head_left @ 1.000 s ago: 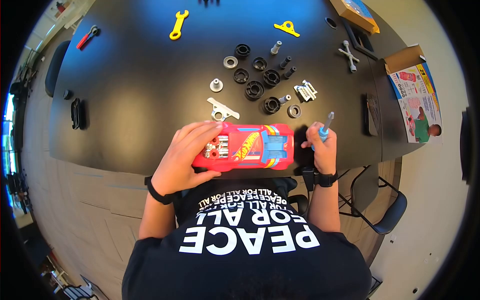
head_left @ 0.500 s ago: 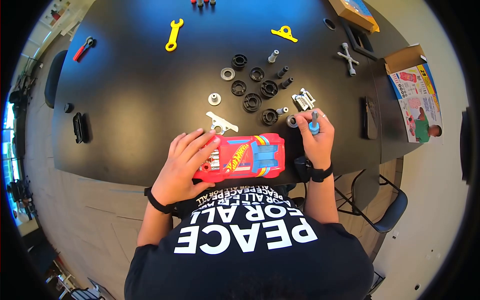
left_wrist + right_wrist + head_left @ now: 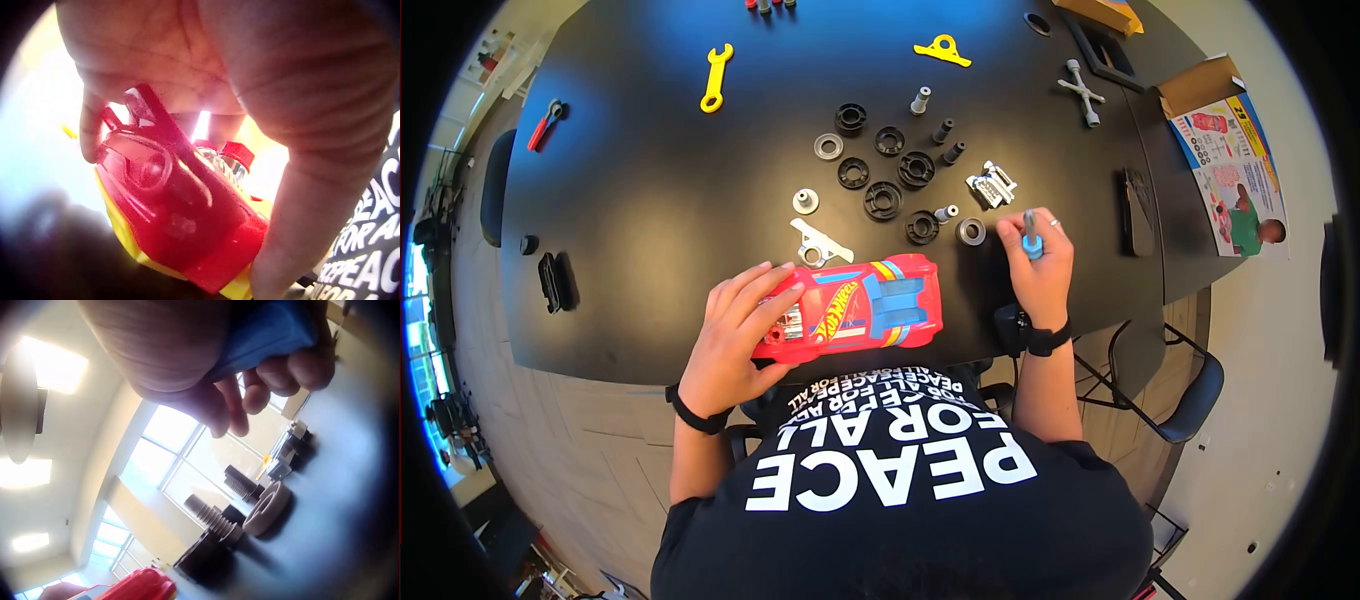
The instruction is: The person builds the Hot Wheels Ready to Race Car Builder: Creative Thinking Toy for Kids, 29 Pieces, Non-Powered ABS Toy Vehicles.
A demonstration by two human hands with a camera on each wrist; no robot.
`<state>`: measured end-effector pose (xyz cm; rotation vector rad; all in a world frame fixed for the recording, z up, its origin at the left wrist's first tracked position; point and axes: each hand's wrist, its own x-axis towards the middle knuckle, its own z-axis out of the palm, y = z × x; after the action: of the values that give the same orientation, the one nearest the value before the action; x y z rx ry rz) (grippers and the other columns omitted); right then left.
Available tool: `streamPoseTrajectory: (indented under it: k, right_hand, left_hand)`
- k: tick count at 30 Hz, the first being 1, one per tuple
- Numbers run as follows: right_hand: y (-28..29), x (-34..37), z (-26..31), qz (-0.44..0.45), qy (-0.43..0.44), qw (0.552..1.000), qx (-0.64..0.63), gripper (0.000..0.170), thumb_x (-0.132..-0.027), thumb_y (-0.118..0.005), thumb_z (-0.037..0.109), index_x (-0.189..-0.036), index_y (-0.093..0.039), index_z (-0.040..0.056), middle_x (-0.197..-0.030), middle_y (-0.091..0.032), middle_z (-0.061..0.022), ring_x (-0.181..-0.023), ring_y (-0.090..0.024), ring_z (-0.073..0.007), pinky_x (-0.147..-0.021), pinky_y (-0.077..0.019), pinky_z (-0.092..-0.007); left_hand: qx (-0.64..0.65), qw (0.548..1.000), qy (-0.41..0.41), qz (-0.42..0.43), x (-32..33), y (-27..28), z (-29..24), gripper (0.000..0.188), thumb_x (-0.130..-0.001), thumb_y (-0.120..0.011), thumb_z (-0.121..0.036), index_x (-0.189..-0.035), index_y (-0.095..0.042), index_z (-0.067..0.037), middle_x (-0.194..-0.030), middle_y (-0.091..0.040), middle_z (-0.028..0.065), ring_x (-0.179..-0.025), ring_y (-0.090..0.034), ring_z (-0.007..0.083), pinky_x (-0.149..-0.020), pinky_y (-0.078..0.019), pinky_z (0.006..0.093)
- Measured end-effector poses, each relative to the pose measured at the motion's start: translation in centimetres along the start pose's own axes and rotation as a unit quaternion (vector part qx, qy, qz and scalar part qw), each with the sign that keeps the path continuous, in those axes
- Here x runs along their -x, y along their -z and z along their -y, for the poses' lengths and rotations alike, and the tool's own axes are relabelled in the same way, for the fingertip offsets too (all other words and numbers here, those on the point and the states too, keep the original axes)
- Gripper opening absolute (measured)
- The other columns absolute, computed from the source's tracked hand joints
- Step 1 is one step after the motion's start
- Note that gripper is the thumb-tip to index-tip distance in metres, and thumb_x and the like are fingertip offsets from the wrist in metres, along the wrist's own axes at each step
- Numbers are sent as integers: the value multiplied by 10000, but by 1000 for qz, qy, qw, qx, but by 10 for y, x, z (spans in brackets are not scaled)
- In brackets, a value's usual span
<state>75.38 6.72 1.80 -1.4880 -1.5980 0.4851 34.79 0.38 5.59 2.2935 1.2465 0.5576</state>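
A red toy car (image 3: 850, 310) with blue and yellow stripes lies near the table's front edge. The left hand (image 3: 735, 335) grips its left end, fingers over the top and thumb on the near side; the left wrist view shows the car's red end (image 3: 181, 212) between fingers and thumb. Right of the car, the right hand (image 3: 1040, 265) holds a blue-handled tool (image 3: 1031, 243), its grey shaft pointing up. In the right wrist view the blue handle (image 3: 269, 337) lies against the palm. A grey ring (image 3: 971, 232) is just left of that hand.
Black wheels (image 3: 883, 200), grey pegs (image 3: 920, 100) and a silver engine piece (image 3: 992, 186) lie beyond the car. A white bracket (image 3: 820, 243) is close behind it. Farther out are a yellow wrench (image 3: 716, 78), a grey cross wrench (image 3: 1082, 93) and an open box (image 3: 1225, 150).
The left hand and the car have shifted left in the head view, along with the table items. The right hand has turned, and the tool's shaft stands more upright.
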Motion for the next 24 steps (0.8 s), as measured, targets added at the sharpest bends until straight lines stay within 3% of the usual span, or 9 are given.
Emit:
streamPoseTrajectory:
  k: [4, 8, 10, 13, 17, 19, 20, 22, 24]
  right_hand:
    - [2, -18, -7, -31, 9, 996, 86, 147, -975, -826, 80, -1106, -799, 20, -993, -697, -123, -877, -660, -302, -800, -525, -405]
    - [4, -38, -15, -8, 47, 992, 116, 304, -924, -751, -52, -1213, -789, 38, -1266, -713, -156, -1035, -707, -348, -916, -571, -433]
    - [10, -46, -10, 93, 64, 990, 82, 399, -858, -678, -130, -1196, -798, 46, -1435, -688, -154, -1074, -714, -356, -949, -578, -427]
    - [13, -52, -18, 148, 91, 979, 106, 470, -803, -622, -170, -1178, -804, 49, -1570, -634, -146, -1106, -719, -346, -963, -579, -414]
    - [13, -49, -10, 126, 86, 987, 58, 410, -830, -647, -157, -1149, -807, 45, -1454, -697, -130, -1080, -725, -310, -928, -584, -390]
    - [11, -43, -6, 53, 129, 990, 31, 321, -888, -688, -127, -1133, -807, 43, -1226, -763, -113, -991, -727, -251, -863, -573, -351]
    - [9, -38, -2, 55, 128, 990, 29, 321, -888, -688, -127, -1133, -807, 43, -1226, -763, -113, -991, -727, -251, -863, -573, -351]
    - [2, -25, 8, 14, 86, 996, 3, 209, -956, -736, -69, -1118, -807, 41, -981, -745, -73, -868, -686, -196, -785, -534, -320]
    - [-2, -14, 13, 11, 66, 998, 5, 154, -981, -785, -3, -1126, -806, 45, -903, -712, -57, -802, -640, -172, -746, -494, -308]
  left_hand:
    - [-6, 1000, 9, -8, 2, 0, 1, 838, -730, -974, -210, -1503, -671, -97, -1640, -612, 147, -1525, -542, 419, -1244, -407, 552]
    - [-8, 1000, 7, -14, 4, 1, 4, 841, -728, -974, -212, -1503, -669, -95, -1643, -609, 150, -1525, -543, 422, -1247, -403, 558]
    - [-9, 1000, 9, -24, 5, 1, 5, 848, -724, -975, -213, -1505, -668, -95, -1642, -610, 152, -1523, -545, 422, -1251, -399, 565]
    - [-11, 999, 17, -25, 9, 2, 5, 854, -725, -973, -213, -1512, -663, -96, -1649, -604, 153, -1531, -537, 422, -1257, -393, 567]
    - [-12, 999, 27, -31, 13, 3, 7, 877, -725, -973, -200, -1538, -653, -120, -1638, -608, 125, -1525, -534, 402, -1253, -395, 585]
    - [0, 999, 30, -27, 14, 4, 7, 950, -698, -992, -234, -1570, -632, -126, -1653, -593, 121, -1546, -512, 398, -1274, -374, 594]
    - [0, 999, 34, -27, 15, 6, 6, 950, -698, -992, -234, -1570, -632, -126, -1653, -593, 121, -1546, -512, 398, -1274, -374, 594]
    - [-38, 998, 40, 9, 13, 10, 1, 1005, -698, -1002, -312, -1598, -601, -113, -1699, -549, 153, -1593, -461, 429, -1296, -343, 613]
    - [-40, 998, 39, 24, 5, 15, -10, 1031, -680, -1007, -298, -1608, -595, -119, -1718, -523, 155, -1603, -444, 435, -1300, -335, 631]
